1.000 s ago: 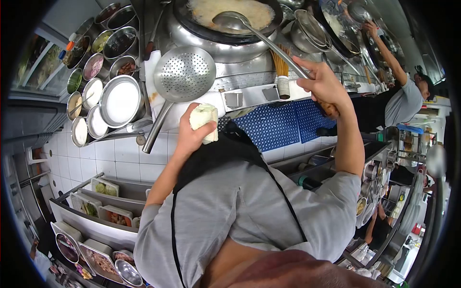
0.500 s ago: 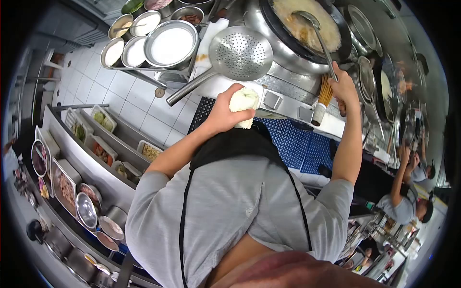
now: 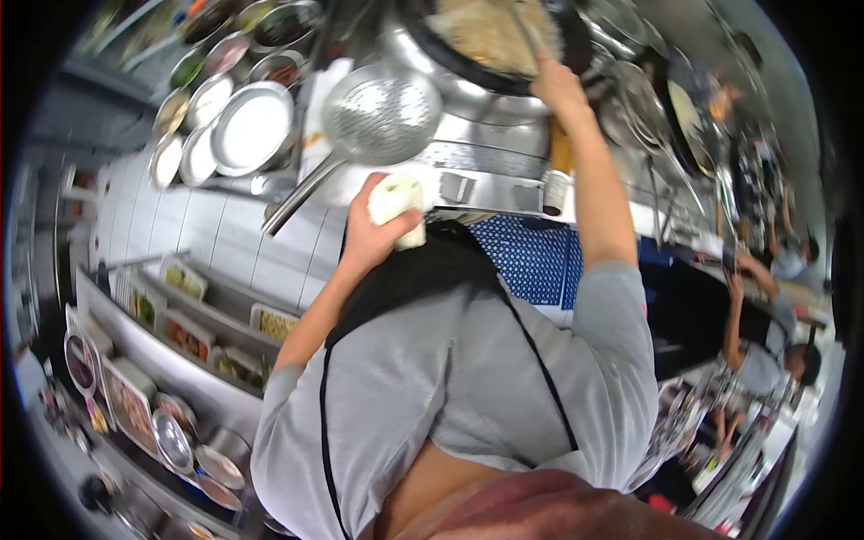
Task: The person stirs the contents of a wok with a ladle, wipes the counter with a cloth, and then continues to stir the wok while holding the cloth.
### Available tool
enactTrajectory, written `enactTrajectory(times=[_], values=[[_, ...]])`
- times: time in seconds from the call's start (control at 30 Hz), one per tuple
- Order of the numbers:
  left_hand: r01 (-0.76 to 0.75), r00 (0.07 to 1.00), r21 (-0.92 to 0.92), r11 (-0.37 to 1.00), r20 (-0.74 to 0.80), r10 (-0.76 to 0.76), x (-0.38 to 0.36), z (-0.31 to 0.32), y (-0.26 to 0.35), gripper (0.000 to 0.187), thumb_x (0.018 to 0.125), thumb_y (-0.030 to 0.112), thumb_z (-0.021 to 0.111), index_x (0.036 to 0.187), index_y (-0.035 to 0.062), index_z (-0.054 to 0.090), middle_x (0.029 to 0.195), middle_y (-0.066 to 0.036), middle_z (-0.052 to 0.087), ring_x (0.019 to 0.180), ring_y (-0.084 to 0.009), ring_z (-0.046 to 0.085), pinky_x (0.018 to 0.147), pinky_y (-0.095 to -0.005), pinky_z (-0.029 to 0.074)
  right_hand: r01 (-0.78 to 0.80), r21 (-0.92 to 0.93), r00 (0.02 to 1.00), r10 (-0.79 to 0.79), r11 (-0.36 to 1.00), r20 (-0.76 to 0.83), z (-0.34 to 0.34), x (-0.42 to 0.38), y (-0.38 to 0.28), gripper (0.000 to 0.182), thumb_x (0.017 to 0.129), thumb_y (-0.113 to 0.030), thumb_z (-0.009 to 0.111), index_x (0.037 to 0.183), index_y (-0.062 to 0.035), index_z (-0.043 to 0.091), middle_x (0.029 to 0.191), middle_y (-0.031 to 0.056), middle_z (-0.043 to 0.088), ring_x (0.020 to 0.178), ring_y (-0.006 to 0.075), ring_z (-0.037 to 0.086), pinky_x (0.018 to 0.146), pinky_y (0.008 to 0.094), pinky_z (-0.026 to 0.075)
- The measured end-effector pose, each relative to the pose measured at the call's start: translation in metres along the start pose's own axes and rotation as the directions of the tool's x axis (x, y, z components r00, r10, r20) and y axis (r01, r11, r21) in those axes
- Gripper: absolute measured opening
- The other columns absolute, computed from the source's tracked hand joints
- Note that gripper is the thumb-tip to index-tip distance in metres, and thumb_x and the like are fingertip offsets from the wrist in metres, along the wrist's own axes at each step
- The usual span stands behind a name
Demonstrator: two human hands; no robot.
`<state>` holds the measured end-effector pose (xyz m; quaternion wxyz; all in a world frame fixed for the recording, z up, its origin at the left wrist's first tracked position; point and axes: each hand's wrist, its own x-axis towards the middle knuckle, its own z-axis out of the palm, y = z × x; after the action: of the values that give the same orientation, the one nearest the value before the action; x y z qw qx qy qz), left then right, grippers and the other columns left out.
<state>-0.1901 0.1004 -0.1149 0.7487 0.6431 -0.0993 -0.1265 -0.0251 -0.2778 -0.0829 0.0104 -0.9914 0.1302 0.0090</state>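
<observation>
My left hand [image 3: 367,236] is wrapped round a folded pale cloth [image 3: 396,200], just in front of my black apron. With fingers closed, my right hand [image 3: 560,90] grips the handle of a ladle [image 3: 522,27] over a large wok [image 3: 423,40]. The wok holds a frothy yellowish liquid [image 3: 481,36]; the ladle's bowl is out of view. Beyond my left hand, a metal strainer [image 3: 382,112] full of round holes rests near the stove, its handle pointing toward the lower left. A bamboo wok brush [image 3: 558,171] lies beneath my right forearm.
At the upper left stand several metal bowls and a large bowl of white contents [image 3: 252,129]. An open drawer with food tubs [image 3: 187,333] is on my left. Other pans and a second wok [image 3: 688,126] are at the right, where co-workers [image 3: 765,360] stand.
My right hand has moved forward over the wok, with the ladle pushed farther away. The whole view has shifted, so strainer and bowls sit farther left. My left hand still grips the cloth.
</observation>
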Motion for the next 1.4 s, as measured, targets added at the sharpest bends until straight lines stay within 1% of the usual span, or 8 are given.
enactTrajectory(times=[0.27, 0.3, 0.5, 0.67, 0.8, 1.03, 1.23, 1.4], values=[[0.069, 0.995, -0.071, 0.995, 0.080, -0.063, 0.008, 0.001, 0.000, 0.042, 0.075, 0.010, 0.077, 0.110, -0.0019, 0.058, 0.097, -0.007, 0.066, 0.085, -0.0125, 0.062, 0.077, -0.0287, 0.051, -0.001, 0.078, 0.999, -0.002, 0.997, 0.041, -0.023, -0.061, 0.002, 0.056, 0.082, -0.005, 0.059, 0.136, -0.0027, 0.047, 0.111, 0.0272, 0.067, 0.107, 0.0432, 0.064, 0.094, 0.0506, 0.051], [0.069, 0.993, -0.070, 0.995, 0.099, -0.062, 0.010, 0.002, 0.000, 0.042, 0.075, 0.010, 0.077, 0.110, -0.0017, 0.058, 0.097, -0.007, 0.066, 0.085, -0.0124, 0.062, 0.077, -0.0286, 0.051, -0.002, 0.107, 0.997, -0.006, 0.994, 0.079, -0.022, -0.066, 0.007, 0.065, 0.080, -0.005, 0.054, 0.144, -0.0055, 0.041, 0.110, 0.0278, 0.064, 0.107, 0.0430, 0.062, 0.093, 0.0501, 0.049], [0.102, 0.974, -0.038, 0.994, 0.205, -0.092, 0.018, 0.011, 0.005, 0.041, 0.076, 0.009, 0.077, 0.111, -0.0008, 0.058, 0.097, -0.007, 0.066, 0.086, -0.0126, 0.062, 0.077, -0.0292, 0.052, -0.027, 0.121, 0.994, 0.014, 0.992, 0.107, -0.042, -0.105, 0.023, 0.072, 0.081, -0.008, 0.058, 0.150, -0.0138, 0.039, 0.108, 0.0248, 0.064, 0.107, 0.0395, 0.062, 0.091, 0.0470, 0.050], [0.093, 0.958, -0.024, 0.995, 0.275, -0.083, 0.026, 0.016, 0.000, 0.041, 0.075, 0.010, 0.077, 0.109, -0.0007, 0.057, 0.097, -0.007, 0.065, 0.086, -0.0128, 0.062, 0.078, -0.0294, 0.052, -0.083, 0.174, 0.985, 0.054, 0.981, 0.164, -0.066, -0.132, 0.031, 0.073, 0.081, -0.007, 0.058, 0.150, -0.0168, 0.041, 0.103, 0.0246, 0.065, 0.091, 0.0351, 0.067, 0.082, 0.0446, 0.052], [0.090, 0.950, -0.004, 0.996, 0.300, -0.085, 0.029, 0.022, -0.002, 0.043, 0.075, 0.012, 0.077, 0.110, -0.0010, 0.057, 0.096, -0.008, 0.065, 0.086, -0.0129, 0.062, 0.078, -0.0293, 0.051, -0.177, 0.189, 0.937, 0.106, 0.966, 0.334, -0.115, -0.156, 0.017, 0.072, 0.081, -0.006, 0.059, 0.150, -0.0171, 0.042, 0.100, 0.0262, 0.065, 0.080, 0.0337, 0.068, 0.079, 0.0436, 0.053], [0.052, 0.957, 0.051, 0.997, 0.282, -0.065, 0.031, 0.026, -0.009, 0.046, 0.074, 0.016, 0.078, 0.110, -0.0010, 0.056, 0.095, -0.008, 0.065, 0.086, -0.0131, 0.062, 0.078, -0.0292, 0.051, 0.055, 0.016, 0.987, -0.057, 0.998, 0.153, -0.116, -0.180, 0.052, 0.070, 0.083, -0.009, 0.064, 0.149, -0.0175, 0.043, 0.103, 0.0297, 0.065, 0.103, 0.0434, 0.063, 0.092, 0.0492, 0.047], [0.099, 0.963, 0.025, 0.995, 0.251, -0.102, 0.030, 0.026, -0.004, 0.045, 0.073, 0.015, 0.077, 0.110, -0.0008, 0.057, 0.096, -0.008, 0.066, 0.086, -0.0132, 0.061, 0.078, -0.0295, 0.051, 0.048, -0.067, 0.985, -0.036, 0.997, 0.168, -0.101, -0.173, 0.056, 0.072, 0.083, -0.010, 0.064, 0.150, -0.0164, 0.039, 0.099, 0.0276, 0.066, 0.095, 0.0442, 0.064, 0.088, 0.0512, 0.049], [0.061, 0.979, 0.014, 0.998, 0.193, -0.063, 0.026, 0.025, 0.001, 0.042, 0.073, 0.014, 0.077, 0.108, -0.0007, 0.058, 0.094, -0.007, 0.065, 0.085, -0.0129, 0.061, 0.078, -0.0291, 0.051, 0.046, -0.095, 0.994, -0.036, 0.994, 0.105, -0.063, -0.142, 0.049, 0.064, 0.083, -0.002, 0.053, 0.145, -0.0125, 0.043, 0.099, 0.0240, 0.069, 0.093, 0.0428, 0.067, 0.084, 0.0527, 0.053]])
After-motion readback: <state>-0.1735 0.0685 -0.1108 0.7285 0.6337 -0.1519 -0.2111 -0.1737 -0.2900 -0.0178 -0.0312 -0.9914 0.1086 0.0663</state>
